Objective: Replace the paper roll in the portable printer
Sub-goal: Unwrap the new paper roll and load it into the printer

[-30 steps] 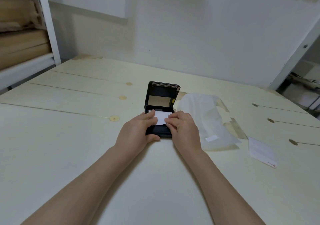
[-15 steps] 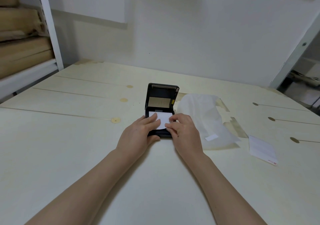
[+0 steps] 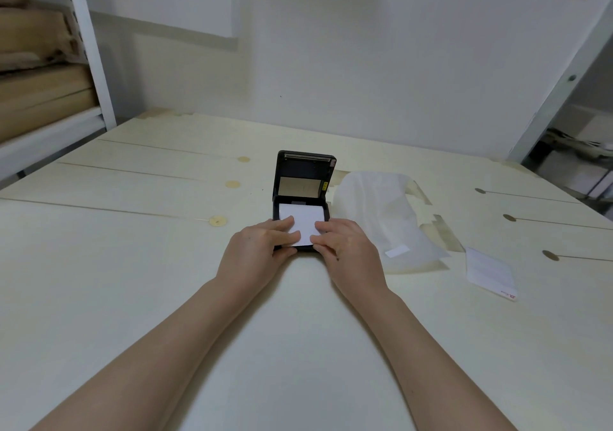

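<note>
A small black portable printer (image 3: 303, 182) sits on the table in front of me with its lid standing upright. White paper (image 3: 303, 220) lies flat over the open compartment and reaches toward its near edge. My left hand (image 3: 257, 248) grips the printer's near left corner, thumb below and fingers pressing the paper's left part. My right hand (image 3: 345, 248) holds the near right corner, its fingertips on the paper's right edge. The roll itself is hidden under the sheet and my fingers.
A translucent white plastic bag (image 3: 384, 218) with a small label lies just right of the printer. A folded white leaflet (image 3: 491, 271) rests further right. The pale wooden table (image 3: 132, 265) meets a white wall behind; shelving stands at the far left and right.
The paper has been drawn out flatter over the compartment and toward me. Both hands stay at the printer's near corners with little shift. The camera has tilted slightly.
</note>
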Demonstrator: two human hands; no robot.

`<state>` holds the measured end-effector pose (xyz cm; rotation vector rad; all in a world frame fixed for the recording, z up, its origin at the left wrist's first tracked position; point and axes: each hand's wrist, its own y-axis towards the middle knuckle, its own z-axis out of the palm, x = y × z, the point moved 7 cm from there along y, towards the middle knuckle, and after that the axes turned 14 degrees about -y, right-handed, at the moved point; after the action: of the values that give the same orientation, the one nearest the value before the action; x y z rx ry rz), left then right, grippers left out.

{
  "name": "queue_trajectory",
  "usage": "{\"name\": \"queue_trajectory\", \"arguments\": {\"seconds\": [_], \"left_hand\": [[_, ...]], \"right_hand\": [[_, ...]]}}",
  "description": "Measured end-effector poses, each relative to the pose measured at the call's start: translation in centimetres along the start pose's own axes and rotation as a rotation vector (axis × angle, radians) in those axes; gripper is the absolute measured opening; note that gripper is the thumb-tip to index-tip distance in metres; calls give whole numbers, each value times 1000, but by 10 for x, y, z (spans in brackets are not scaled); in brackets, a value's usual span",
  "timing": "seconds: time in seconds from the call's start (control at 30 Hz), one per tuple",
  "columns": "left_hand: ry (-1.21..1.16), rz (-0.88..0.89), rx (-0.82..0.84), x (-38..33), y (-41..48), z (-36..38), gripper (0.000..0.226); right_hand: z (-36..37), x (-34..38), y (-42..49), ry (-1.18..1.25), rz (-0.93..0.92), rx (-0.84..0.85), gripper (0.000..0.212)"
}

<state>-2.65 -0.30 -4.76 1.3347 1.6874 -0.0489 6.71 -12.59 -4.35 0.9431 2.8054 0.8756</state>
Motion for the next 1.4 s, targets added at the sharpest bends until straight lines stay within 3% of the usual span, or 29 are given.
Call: {"name": "queue_trajectory", "arguments": {"seconds": [0.57,0.77,0.9,0.97,1.1,1.23,1.4], "left_hand": [[-22,-44,-42,0,-5,-5,6],[45,8,-30,4,-4,4,15],[60,-10,41,4,-2,8,36],[69,-51,100,4,-3,7,30],[58,12,28,1,0,-4,44],[99,130,-45,2,11,-12,24],[80,177,-14,5,19,-7,14]], "right_hand": [[-8,6,-13,-39,-83,-108,9],[-8,8,-16,-37,-132,-116,12],[-5,5,-16,-28,-125,-88,11],[-2,3,-16,-14,-121,-55,12],[-1,-4,-15,56,-49,8,12],[-3,-7,-14,40,-31,21,38],[-18,-18,6,189,150,-37,36]]}}
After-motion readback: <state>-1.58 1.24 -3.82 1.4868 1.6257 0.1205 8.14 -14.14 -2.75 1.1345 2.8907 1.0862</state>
